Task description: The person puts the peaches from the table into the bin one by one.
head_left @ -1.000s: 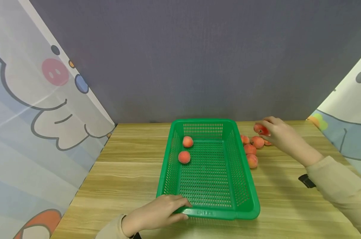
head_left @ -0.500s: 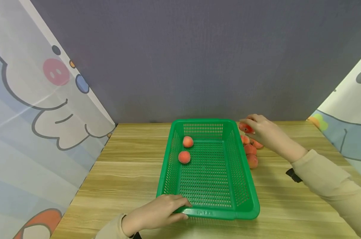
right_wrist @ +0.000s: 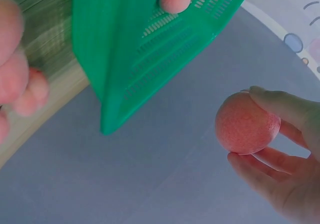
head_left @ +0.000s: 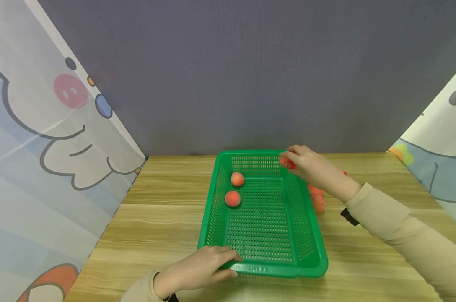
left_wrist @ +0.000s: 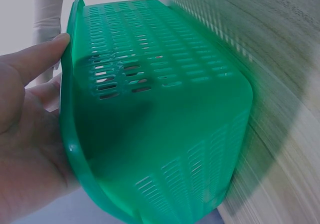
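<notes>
A green slotted plastic basket sits on the wooden table. Two peaches, one farther back and one nearer, lie inside by its left wall. My left hand holds the near rim, fingers over the inner side and thumb outside; the left wrist view shows the thumb against the rim. Above the basket's back right corner, my right hand pinches a peach between thumb and fingertips, with the palm apart from it.
Several loose peaches lie on the table against the basket's right side, partly hidden by my right arm. A dark grey wall rises behind the table's far edge. Cartoon-printed sheets hang at both sides.
My right hand has carried the peach leftward, from above the loose peaches to over the basket's back right corner. The left hand and basket have stayed still.
</notes>
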The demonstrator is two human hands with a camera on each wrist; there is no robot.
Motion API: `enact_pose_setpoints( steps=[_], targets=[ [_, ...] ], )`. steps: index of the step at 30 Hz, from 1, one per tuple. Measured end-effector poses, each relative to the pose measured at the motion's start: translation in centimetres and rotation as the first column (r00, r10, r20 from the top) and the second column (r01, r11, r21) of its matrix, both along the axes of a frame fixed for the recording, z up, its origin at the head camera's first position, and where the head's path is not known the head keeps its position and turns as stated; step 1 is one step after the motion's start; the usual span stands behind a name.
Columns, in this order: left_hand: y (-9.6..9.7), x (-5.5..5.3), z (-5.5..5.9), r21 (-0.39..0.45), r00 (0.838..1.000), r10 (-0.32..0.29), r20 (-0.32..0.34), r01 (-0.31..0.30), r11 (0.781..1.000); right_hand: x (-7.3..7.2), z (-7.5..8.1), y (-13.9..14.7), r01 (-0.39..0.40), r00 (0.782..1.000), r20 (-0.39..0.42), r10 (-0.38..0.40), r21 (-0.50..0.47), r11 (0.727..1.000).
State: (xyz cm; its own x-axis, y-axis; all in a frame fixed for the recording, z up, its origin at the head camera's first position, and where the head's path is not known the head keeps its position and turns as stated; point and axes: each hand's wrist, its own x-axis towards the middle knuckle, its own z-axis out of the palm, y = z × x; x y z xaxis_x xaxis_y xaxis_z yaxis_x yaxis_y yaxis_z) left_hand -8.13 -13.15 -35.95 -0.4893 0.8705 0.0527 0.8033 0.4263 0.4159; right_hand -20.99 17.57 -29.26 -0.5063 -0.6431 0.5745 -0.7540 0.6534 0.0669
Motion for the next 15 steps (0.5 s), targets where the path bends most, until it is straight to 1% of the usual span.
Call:
enact_pose_setpoints(
  steps=[6, 15],
  targets=[
    [0.0, 0.0, 0.0, 0.006, 1.000, -0.003, -0.008, 0.003, 1.000, -0.2, 0.0, -1.7, -0.033, 0.998, 0.057, 0.033, -0.002, 0.999],
    [0.0, 0.0, 0.0, 0.006, 1.000, -0.004, -0.007, 0.004, 1.000, 0.1, -0.5, -4.3, -0.072, 0.992, 0.108, 0.072, 0.000, 0.997]
  ],
)
